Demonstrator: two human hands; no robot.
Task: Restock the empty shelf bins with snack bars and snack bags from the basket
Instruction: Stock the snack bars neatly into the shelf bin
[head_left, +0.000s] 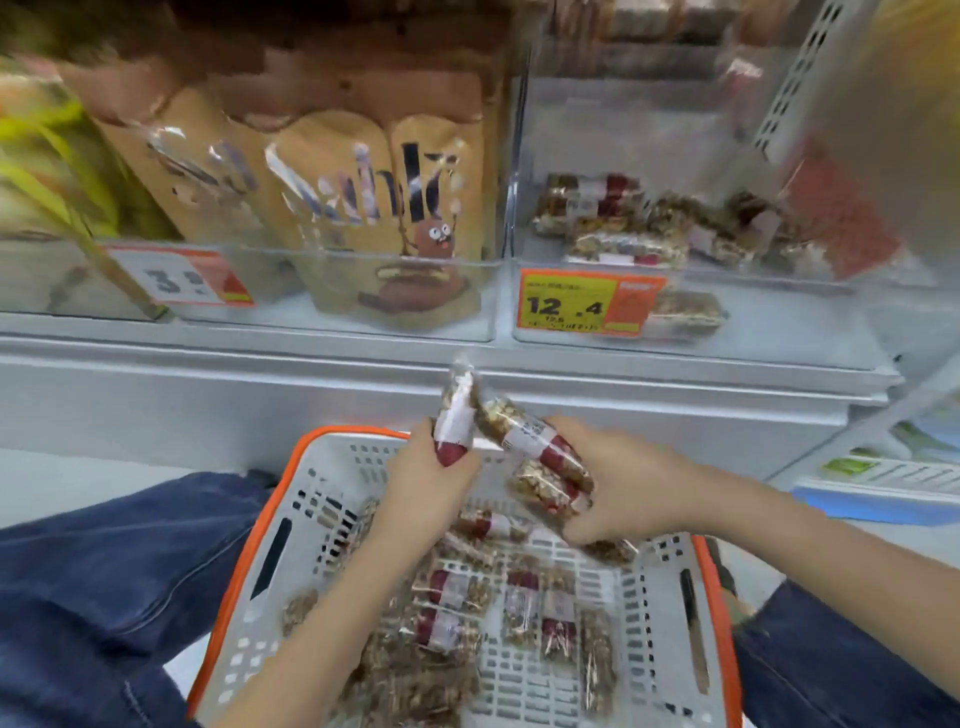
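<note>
A white basket with an orange rim sits between my knees and holds several clear-wrapped nut snack bars. My left hand grips one snack bar upright above the basket's far edge. My right hand is closed on a bundle of snack bars, roughly three, close beside the left one. A clear shelf bin on the right, behind the 12.4 price tag, has several snack bars lying in it. The left bin holds tan snack bags.
A grey shelf ledge runs across in front of the bins. My jeans-clad knees flank the basket. A yellow-green package stands at the far left. A lower shelf with green-labelled goods lies at the right.
</note>
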